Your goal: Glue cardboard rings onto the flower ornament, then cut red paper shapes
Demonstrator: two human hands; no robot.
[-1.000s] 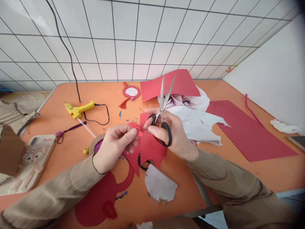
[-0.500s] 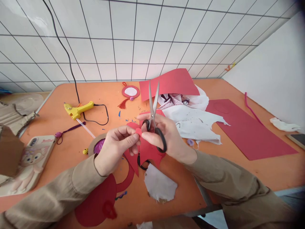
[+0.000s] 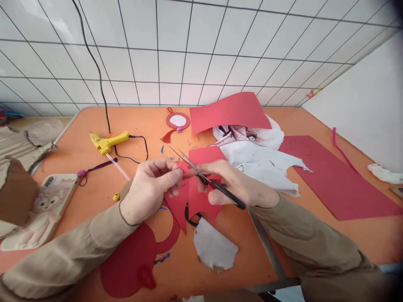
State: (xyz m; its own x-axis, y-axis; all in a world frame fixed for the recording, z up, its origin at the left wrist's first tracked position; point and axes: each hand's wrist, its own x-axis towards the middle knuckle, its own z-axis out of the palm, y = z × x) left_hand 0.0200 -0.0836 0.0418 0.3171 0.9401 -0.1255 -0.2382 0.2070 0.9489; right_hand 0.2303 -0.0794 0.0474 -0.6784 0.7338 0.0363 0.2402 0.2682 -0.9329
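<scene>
Between its thumb and fingers, my left hand [image 3: 151, 186] pinches a small red piece [image 3: 183, 167]. My right hand [image 3: 234, 182] grips the black-handled scissors [image 3: 217, 185], whose slightly parted blades point up and left beside that piece. Its index finger reaches toward the small piece. Red cut sheets [image 3: 201, 195] with jagged edges lie beneath both hands. A second black scissor handle [image 3: 192, 216] shows partly from under them, next to a scrap of white cloth [image 3: 215, 245].
On the left are a yellow glue gun [image 3: 108, 141], a phone [image 3: 52, 205] and cardboard [image 3: 19, 188]. Behind lie a round red ornament [image 3: 178, 121] and a red sheet [image 3: 229, 111]. White cloth [image 3: 261, 161] and another red sheet [image 3: 340, 180] are on the right.
The scissors have swung from upright to leaning left, their blades now closer together and near the small red piece. The whole view has shifted slightly, moving the table items to the right.
</scene>
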